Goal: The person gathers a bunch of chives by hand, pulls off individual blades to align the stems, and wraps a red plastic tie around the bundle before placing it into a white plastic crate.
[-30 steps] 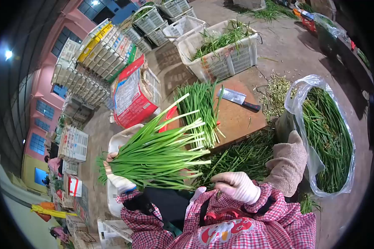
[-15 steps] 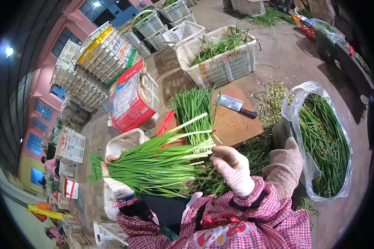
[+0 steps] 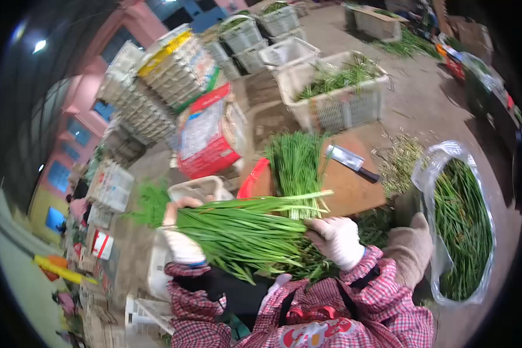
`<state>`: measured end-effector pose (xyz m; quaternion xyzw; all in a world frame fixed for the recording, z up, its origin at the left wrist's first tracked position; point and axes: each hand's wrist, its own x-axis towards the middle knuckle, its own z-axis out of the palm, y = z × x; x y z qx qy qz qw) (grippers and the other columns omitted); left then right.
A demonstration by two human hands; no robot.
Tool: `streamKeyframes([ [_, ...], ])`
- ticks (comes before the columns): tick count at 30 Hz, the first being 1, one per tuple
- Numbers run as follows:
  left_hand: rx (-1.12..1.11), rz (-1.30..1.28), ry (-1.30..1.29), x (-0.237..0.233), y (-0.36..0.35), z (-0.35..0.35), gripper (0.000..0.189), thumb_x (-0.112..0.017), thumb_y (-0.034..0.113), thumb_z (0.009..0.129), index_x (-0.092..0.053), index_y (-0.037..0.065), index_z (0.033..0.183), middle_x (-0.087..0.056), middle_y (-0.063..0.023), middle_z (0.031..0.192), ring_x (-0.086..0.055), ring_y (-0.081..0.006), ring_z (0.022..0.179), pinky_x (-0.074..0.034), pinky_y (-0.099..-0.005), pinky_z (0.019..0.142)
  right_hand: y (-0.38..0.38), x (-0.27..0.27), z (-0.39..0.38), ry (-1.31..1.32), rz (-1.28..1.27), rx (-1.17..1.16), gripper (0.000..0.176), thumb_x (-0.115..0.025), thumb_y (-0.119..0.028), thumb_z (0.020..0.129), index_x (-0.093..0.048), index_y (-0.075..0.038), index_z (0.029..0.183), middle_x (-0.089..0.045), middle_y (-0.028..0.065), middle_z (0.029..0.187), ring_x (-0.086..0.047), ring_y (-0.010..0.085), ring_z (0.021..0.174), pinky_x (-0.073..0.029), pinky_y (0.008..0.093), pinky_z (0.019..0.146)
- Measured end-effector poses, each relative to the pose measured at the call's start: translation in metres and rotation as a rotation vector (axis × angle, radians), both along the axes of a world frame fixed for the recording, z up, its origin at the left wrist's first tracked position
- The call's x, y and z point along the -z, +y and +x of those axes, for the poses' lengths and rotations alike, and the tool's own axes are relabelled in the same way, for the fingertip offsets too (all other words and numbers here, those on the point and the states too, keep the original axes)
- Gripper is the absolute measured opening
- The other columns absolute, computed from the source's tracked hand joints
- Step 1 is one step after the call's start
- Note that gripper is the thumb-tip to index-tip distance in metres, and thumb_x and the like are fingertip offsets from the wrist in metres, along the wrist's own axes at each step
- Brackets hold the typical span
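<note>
A loose bunch of garlic chives (image 3: 243,235) lies across my lap area, leaf tips to the left and pale stems to the right. My left hand (image 3: 180,235), in a white glove with bare fingertips, is closed round the leafy end. At the stem end my right hand (image 3: 336,239), also gloved, has its fingers curled in against the stems. Just beyond, more garlic chives (image 3: 296,165) rest in a pile on a wooden board (image 3: 348,188). On that board lies a cleaver (image 3: 352,162) with a black handle.
To the right stands a clear plastic bag (image 3: 488,243) full of greens. Ahead is a white crate (image 3: 336,107) with trimmings. A red-and-white sack (image 3: 209,136) and stacked crates (image 3: 180,64) stand ahead left. Cut scraps (image 3: 401,165) litter the floor beyond the board.
The view has shifted, so the scene sits lower and further right. My right hand has gone from loosely open beside the stem ends to curled against them. My left hand keeps its hold.
</note>
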<state>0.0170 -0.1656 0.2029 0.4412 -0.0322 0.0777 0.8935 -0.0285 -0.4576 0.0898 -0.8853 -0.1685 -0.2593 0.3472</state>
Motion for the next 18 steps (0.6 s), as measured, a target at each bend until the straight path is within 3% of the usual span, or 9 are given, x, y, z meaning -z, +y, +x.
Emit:
streamKeyframes([
  [3,-0.07,0.037,0.028,0.003,0.008,0.011,0.037,-0.05,0.038,0.094,-0.059,0.003,0.088,-0.064,-0.014,0.086,-0.062,-0.0362,0.091,-0.051,-0.0503,0.084,-0.002,-0.006,-0.004,0.085,0.094,-0.019,0.033,-0.076,-0.022,0.07,-0.064,-0.013,0.099,-0.064,0.0084,0.075,-0.063,0.029,0.068,-0.049,0.0406,0.061],
  [4,-0.072,0.124,-0.031,0.001,0.006,0.013,0.025,-0.056,0.026,0.09,-0.058,0.002,0.086,-0.063,-0.0112,0.081,-0.062,-0.0279,0.085,-0.05,-0.0468,0.086,-0.004,-0.012,-0.007,0.043,0.125,-0.008,0.043,-0.078,-0.022,0.067,-0.062,-0.012,0.106,-0.064,0.0097,0.081,-0.063,0.0303,0.073,-0.05,0.041,0.065],
  [5,-0.03,-0.004,0.056,-0.007,-0.002,0.01,0.022,-0.055,0.024,0.09,-0.058,0.002,0.086,-0.063,-0.0116,0.08,-0.062,-0.0273,0.087,-0.051,-0.0462,0.085,-0.006,-0.015,-0.009,0.009,0.158,0.007,0.052,-0.08,-0.021,0.065,-0.061,-0.011,0.112,-0.065,0.011,0.086,-0.063,0.0316,0.078,-0.05,0.0414,0.069],
  [6,0.014,-0.039,0.056,-0.014,-0.011,0.009,0.022,-0.056,0.023,0.09,-0.058,0.002,0.087,-0.063,-0.0107,0.08,-0.062,-0.0268,0.087,-0.05,-0.0456,0.085,-0.009,-0.016,-0.007,-0.089,0.193,-0.078,0.076,-0.084,-0.026,0.06,-0.052,-0.005,0.125,-0.061,0.0178,0.108,-0.058,0.0377,0.098,-0.048,0.0438,0.084],
  [7,0.063,-0.074,0.06,-0.019,-0.017,0.009,0.021,-0.056,0.023,0.089,-0.058,0.002,0.087,-0.062,-0.0098,0.08,-0.062,-0.0263,0.087,-0.05,-0.045,0.085,-0.005,-0.021,-0.005,-0.091,0.19,-0.084,0.076,-0.084,-0.026,0.06,-0.052,-0.005,0.125,-0.061,0.0178,0.108,-0.058,0.0377,0.098,-0.048,0.0438,0.084],
  [9,0.069,0.056,0.083,-0.018,-0.023,0.016,0.02,-0.057,0.023,0.089,-0.059,0.003,0.089,-0.061,-0.0079,0.079,-0.061,-0.0258,0.086,-0.05,-0.044,0.085,0.01,-0.04,0.0,-0.105,0.175,-0.17,0.097,-0.086,-0.033,0.055,-0.041,0.0,0.135,-0.047,0.0237,0.13,-0.047,0.0415,0.118,-0.039,0.0471,0.1],
  [12,0.109,-0.082,0.118,-0.013,-0.042,0.016,0.022,-0.049,0.02,0.093,-0.058,0.0,0.096,-0.06,-0.01,0.085,-0.06,-0.0235,0.084,-0.052,-0.0437,0.087,0.043,-0.043,0.005,0.075,0.205,-0.321,0.119,-0.088,-0.042,0.05,-0.027,0.002,0.142,-0.03,0.0267,0.143,-0.031,0.0434,0.131,-0.028,0.0481,0.109],
  [16,0.199,-0.054,0.162,-0.013,-0.058,0.009,0.023,-0.052,0.022,0.095,-0.059,0.0,0.096,-0.063,-0.0106,0.09,-0.062,-0.0257,0.094,-0.05,-0.0444,0.091,0.065,-0.038,0.004,0.088,0.602,-0.412,0.108,-0.085,-0.038,0.062,-0.027,0.0,0.145,-0.036,0.0253,0.143,-0.035,0.0382,0.134,-0.028,0.0429,0.111],
  [18,0.29,-0.016,0.07,-0.016,-0.063,0.007,0.021,-0.055,0.022,0.094,-0.06,0.001,0.096,-0.064,-0.0101,0.093,-0.062,-0.0274,0.098,-0.048,-0.0467,0.095,0.058,-0.037,0.004,-0.012,0.728,-0.371,0.071,-0.079,-0.022,0.071,-0.048,-0.002,0.132,-0.048,0.02,0.134,-0.045,0.0344,0.126,-0.036,0.0405,0.106],
])
